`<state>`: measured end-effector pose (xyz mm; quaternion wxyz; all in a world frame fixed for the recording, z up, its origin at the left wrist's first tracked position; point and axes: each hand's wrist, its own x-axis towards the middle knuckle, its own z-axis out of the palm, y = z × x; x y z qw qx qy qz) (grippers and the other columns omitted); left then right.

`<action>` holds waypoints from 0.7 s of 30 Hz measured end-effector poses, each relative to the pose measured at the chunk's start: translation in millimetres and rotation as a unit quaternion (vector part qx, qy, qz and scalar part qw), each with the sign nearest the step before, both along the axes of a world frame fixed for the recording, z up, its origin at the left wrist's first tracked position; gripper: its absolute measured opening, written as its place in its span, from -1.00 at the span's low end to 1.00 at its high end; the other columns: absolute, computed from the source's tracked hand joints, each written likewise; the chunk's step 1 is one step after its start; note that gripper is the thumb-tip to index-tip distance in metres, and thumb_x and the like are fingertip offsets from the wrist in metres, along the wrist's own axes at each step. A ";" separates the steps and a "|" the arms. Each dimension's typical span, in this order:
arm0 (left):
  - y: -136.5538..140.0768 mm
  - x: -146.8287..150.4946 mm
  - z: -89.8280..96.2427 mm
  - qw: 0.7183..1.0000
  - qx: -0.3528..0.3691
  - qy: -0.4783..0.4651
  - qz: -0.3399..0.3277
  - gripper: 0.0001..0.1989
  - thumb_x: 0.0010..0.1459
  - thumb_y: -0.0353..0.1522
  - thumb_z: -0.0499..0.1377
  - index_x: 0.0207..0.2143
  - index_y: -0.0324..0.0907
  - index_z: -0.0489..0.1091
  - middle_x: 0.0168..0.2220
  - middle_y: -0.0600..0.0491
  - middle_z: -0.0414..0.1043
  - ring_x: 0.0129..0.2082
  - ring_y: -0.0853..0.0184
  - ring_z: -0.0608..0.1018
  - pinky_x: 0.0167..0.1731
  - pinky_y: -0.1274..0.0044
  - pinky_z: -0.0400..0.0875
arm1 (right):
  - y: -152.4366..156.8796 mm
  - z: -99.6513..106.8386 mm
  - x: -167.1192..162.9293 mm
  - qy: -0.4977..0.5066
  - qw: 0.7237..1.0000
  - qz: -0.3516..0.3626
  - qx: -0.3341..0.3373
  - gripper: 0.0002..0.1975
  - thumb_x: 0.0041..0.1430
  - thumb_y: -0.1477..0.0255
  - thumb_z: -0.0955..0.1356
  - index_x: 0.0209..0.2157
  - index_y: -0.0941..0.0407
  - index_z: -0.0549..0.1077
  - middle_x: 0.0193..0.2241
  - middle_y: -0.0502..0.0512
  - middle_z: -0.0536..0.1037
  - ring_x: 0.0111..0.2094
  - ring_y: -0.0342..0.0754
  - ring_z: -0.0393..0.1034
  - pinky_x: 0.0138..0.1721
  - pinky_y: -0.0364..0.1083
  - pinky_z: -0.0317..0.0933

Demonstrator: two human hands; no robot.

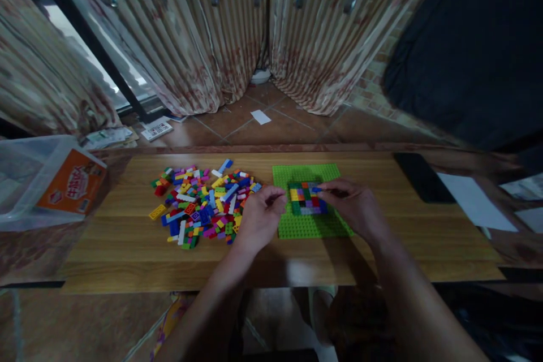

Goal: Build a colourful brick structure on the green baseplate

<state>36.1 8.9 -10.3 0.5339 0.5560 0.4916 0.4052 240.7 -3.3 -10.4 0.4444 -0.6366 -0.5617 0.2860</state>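
Clock: centred on the baseplate, 12 = away from the person.
Baseplate: green studded baseplate [284, 230] flat on the wooden tabletop [407, 243]; 12 edge near the table's far edge, strip of wood between its 6 edge and the table's near edge.
Build: low multicolour brick assembly [306, 202] on the baseplate, around its middle; studs show on all sides, widest band toward 6.
Right hand: [350, 202] comes in from 4, over the baseplate's 3 edge; thumb and index nearly together, pinching a blue brick [316, 189] at the assembly's 1–2 corner. Seated or just above: can't tell.
Left hand: [263, 214] at 9, fingertips over the baseplate's 9 edge, short of the assembly; fingers curled, thumb-index gap narrow. Can't tell if anything is in it.
Loose bricks: mixed pile [203, 203] at 9, its near end right beside the left hand; limits room that way.
Room at 3: wide run of wood from baseplate to flat black slab [424, 178]; white paper sheet [475, 202] just past it.
Far 9: clear plastic bin [21, 181], orange label, at the table's end.
12: striped curtains [237, 39] beyond the floor tiles.
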 end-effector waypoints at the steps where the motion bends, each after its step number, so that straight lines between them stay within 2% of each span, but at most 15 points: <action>1: 0.8 -0.3 -1.5 1.000 0.012 0.019 -0.008 -0.86 0.09 -0.36 0.18 -0.31 -0.21 0.49 -0.45 0.10 0.47 -0.48 0.42 0.48 -0.43 0.59 0.38 | 1.0 -2.7 5.2 -0.021 1.000 0.005 -0.005 -0.81 -0.05 0.25 0.47 -0.40 0.06 0.62 -0.40 0.06 0.55 -0.41 -0.07 0.39 -0.36 -0.05 0.26; 8: -2.7 2.0 -2.6 0.978 0.070 0.185 -0.061 -0.82 0.14 -0.44 0.12 -0.28 -0.19 0.52 -0.34 0.03 0.55 -0.34 0.33 0.55 -0.25 0.51 0.40 | -1.5 -13.7 2.1 -0.086 0.990 0.103 -0.037 -0.91 0.01 0.33 0.45 -0.39 0.00 0.61 -0.39 0.00 0.51 -0.35 -0.07 0.38 -0.30 -0.04 0.21; 15: -7.7 7.6 -0.4 0.954 0.096 0.267 -0.094 -0.73 0.18 -0.45 0.10 -0.11 -0.19 0.52 -0.25 -0.03 0.57 -0.30 0.30 0.57 -0.18 0.46 0.44 | 1.6 -15.7 -5.7 -0.137 0.984 0.101 -0.054 -0.92 -0.01 0.41 0.45 -0.39 -0.01 0.62 -0.39 0.00 0.51 -0.35 -0.06 0.39 -0.28 -0.03 0.21; 21: -10.9 10.7 -1.4 0.932 0.130 0.308 -0.139 -0.67 0.19 -0.47 0.06 -0.04 -0.15 0.49 -0.17 -0.06 0.54 -0.23 0.25 0.56 -0.16 0.41 0.44 | 3.5 -15.3 -7.0 -0.143 0.983 0.098 -0.059 -0.91 -0.03 0.41 0.46 -0.40 -0.02 0.62 -0.38 -0.01 0.54 -0.35 -0.07 0.41 -0.27 -0.03 0.24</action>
